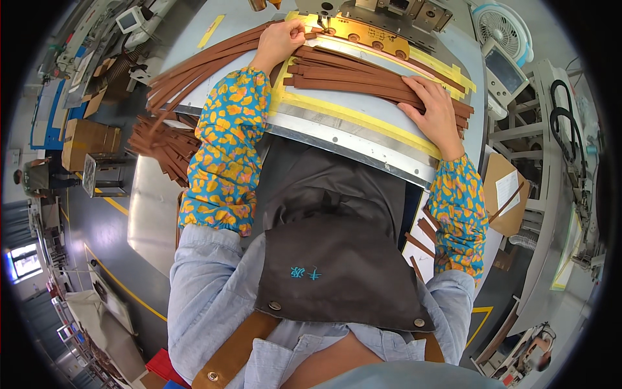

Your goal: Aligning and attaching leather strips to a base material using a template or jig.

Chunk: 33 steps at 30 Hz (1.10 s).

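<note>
At the far side of the worktable, my left hand [280, 45] is closed, its thumb and fingers pinched at the end of a flat brown strip [312, 35] close to the sewing machine's needle area [324, 26]. My right hand [433, 109] lies over the right part of a pile of brown strips [350, 72], fingers stretched out and thumb apart at the near edge. Another fan of long brown strips [201, 65] spreads leftward from beneath my left hand. A yellow metal plate [372, 40] with round fittings lies beyond the pile.
More brown strips [165, 146] hang in a bunch at the table's left. Yellow tape [363, 120] borders the metal front edge [350, 144]. A control screen [505, 70] and a white fan [499, 32] stand right. Loose strips [421, 236] lie beside my right forearm.
</note>
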{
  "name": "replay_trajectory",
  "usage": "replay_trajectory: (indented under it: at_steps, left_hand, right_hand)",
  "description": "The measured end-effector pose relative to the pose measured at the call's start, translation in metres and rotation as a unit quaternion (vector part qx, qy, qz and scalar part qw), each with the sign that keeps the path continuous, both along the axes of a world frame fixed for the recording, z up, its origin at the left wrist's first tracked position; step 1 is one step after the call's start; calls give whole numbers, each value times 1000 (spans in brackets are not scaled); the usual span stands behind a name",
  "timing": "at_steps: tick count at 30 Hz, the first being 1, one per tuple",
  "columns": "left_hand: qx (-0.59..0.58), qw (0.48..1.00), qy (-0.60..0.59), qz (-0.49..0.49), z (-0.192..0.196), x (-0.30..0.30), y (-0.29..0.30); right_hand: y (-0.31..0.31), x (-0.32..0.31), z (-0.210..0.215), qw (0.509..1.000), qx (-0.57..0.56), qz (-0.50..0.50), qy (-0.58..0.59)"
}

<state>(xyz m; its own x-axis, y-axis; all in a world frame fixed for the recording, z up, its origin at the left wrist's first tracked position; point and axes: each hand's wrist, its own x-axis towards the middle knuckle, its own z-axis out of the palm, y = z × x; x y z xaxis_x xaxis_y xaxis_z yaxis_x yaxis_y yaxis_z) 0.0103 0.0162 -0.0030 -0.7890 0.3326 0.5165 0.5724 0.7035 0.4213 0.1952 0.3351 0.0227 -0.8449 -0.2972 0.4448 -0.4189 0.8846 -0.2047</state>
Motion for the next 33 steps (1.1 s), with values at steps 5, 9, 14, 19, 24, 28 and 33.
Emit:
replay_trajectory:
  at_steps: [5, 9, 14, 19, 24, 28, 33]
  left_hand:
    - [11, 1000, 3, 0, 0, 1, -1]
    - [23, 1000, 6, -6, -1, 2, -3]
    - [-28, 984, 148, 94, -3, 0, -10]
    - [-99, 975, 59, 188, -16, -7, -18]
    - [-156, 971, -46, 173, -5, -4, -24]
    - [-150, 976, -41, 152, -11, 14, -37]
    - [-182, 960, 99, 190, -8, 26, -31]
  right_hand:
    - [-2, 1, 1, 1000, -2, 0, 2]
    - [-4, 1, 2, 1000, 3, -2, 3]
    - [0, 1, -1, 1000, -1, -6, -5]
    - [0, 3, 0, 1000, 13, -17, 2]
    - [9, 7, -4, 998, 49, -34, 19]
    - [56, -1, 11, 988, -33, -152, -22]
    - [124, 1, -2, 971, -61, -215, -81]
